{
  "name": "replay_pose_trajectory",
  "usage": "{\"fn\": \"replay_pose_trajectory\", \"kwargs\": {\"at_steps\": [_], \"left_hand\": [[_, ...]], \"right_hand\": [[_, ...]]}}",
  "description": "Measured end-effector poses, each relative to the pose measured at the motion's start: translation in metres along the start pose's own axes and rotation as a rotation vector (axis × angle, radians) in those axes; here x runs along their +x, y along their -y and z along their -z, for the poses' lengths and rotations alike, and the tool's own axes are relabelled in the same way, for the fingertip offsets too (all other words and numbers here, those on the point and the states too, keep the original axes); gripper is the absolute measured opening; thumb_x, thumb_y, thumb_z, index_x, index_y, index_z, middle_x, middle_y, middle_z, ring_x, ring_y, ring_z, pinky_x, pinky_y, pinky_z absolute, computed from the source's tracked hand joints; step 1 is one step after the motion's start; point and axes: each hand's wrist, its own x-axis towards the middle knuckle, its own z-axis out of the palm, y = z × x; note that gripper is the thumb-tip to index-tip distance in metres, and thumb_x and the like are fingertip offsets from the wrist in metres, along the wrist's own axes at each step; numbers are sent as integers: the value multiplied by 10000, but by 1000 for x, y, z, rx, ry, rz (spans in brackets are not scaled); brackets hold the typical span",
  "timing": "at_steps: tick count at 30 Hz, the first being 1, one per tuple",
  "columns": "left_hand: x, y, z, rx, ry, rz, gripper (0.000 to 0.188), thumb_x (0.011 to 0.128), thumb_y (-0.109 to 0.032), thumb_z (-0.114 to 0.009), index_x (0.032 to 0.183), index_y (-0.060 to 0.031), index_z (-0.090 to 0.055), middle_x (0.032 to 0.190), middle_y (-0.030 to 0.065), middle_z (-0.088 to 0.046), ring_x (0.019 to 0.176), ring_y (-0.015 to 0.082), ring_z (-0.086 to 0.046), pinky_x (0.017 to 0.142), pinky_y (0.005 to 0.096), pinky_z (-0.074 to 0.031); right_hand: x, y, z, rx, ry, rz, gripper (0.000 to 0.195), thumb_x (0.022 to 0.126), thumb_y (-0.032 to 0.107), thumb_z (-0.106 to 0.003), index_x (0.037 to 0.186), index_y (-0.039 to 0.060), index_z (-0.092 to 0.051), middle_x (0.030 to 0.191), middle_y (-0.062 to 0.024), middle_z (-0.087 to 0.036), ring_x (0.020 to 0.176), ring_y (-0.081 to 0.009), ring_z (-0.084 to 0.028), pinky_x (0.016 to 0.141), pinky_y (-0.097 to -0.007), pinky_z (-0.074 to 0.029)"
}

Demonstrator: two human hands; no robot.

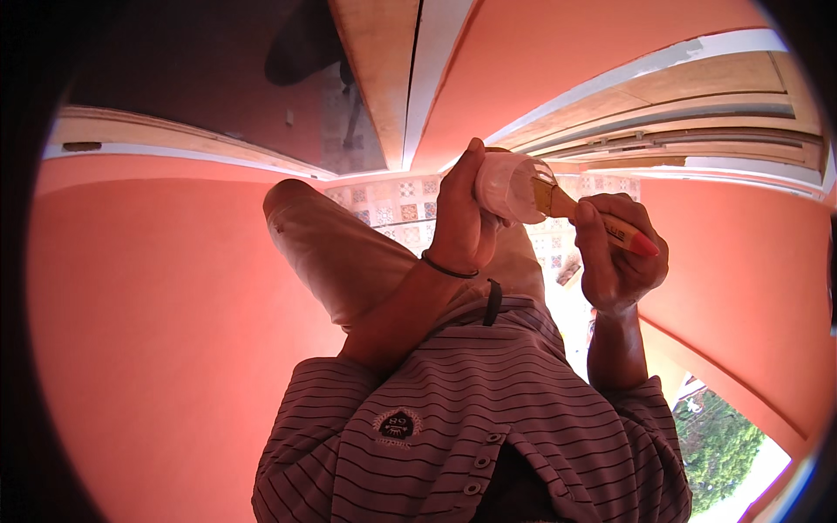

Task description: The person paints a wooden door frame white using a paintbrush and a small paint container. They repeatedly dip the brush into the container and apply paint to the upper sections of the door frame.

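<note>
My left hand [461, 225] grips a small translucent plastic tub [500, 186], tilted with its mouth towards my right hand. A pale film of what looks like paint coats its inside. Between the thumb and fingers of my right hand [618, 261] is a flat paintbrush [562, 204] with a wooden handle and a red end. The brush head reaches into the tub's mouth by the rim. How far the bristles go in, and how much the tub holds, I cannot tell.
Salmon-coloured walls [176, 274] stand on both sides. Ahead is a dark glass pane [216, 85] in a wooden frame [373, 72] with white edging. A wooden window or door frame [706, 85] runs along the right. Patterned tiles [409, 212] cover the floor. Greenery [716, 444] shows through an opening at lower right.
</note>
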Motion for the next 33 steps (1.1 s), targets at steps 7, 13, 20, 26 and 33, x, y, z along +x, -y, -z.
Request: {"fn": "replay_pose_trajectory", "kwargs": {"at_steps": [7, 13, 20, 26, 33], "left_hand": [[-1, 5, 0, -2, 28, -14, 479, 1129, -454, -441, 1186, -34, -665, 1094, 123, -738, 1045, 244, -711, 926, 414, -573], [-3, 6, -2, 33, 19, 21, 488, 1134, -458, -425, 1184, -37, -666, 1086, 123, -735, 1038, 247, -711, 894, 423, -580], [-4, 13, -7, -49, 50, 67, 505, 1126, -495, -424, 1161, -61, -681, 1007, 93, -741, 878, 223, -723, 657, 357, -567], [-4, 15, -9, -69, 54, 100, 517, 1119, -511, -428, 1136, -65, -688, 959, 80, -740, 763, 196, -701, 548, 321, -511], [-6, 13, -24, -27, 31, 113, 524, 1114, -526, -432, 1117, -63, -678, 933, 95, -728, 683, 189, -663, 533, 314, -498]], "right_hand": [[-3, 4, 6, 248, -157, -148, 51, 932, -23, -762, 969, -35, -729, 797, -114, -742, 607, -132, -649, 546, -259, -506], [0, 6, 21, 485, -330, -387, 97, 983, 58, -715, 974, -37, -700, 663, -125, -690, 488, -106, -543, 471, -240, -412], [-6, -15, 32, 720, -347, -588, 116, 980, 97, -708, 989, -19, -710, 663, -142, -690, 464, -142, -544, 462, -252, -410], [-13, -33, 36, 988, -288, -671, 156, 1004, 112, -643, 1076, -14, -700, 742, -168, -726, 525, -207, -632, 487, -282, -465], [-24, -46, 47, 1190, -156, -520, 209, 966, 91, -599, 1110, -39, -677, 899, -246, -718, 726, -270, -711, 565, -332, -565]]}}
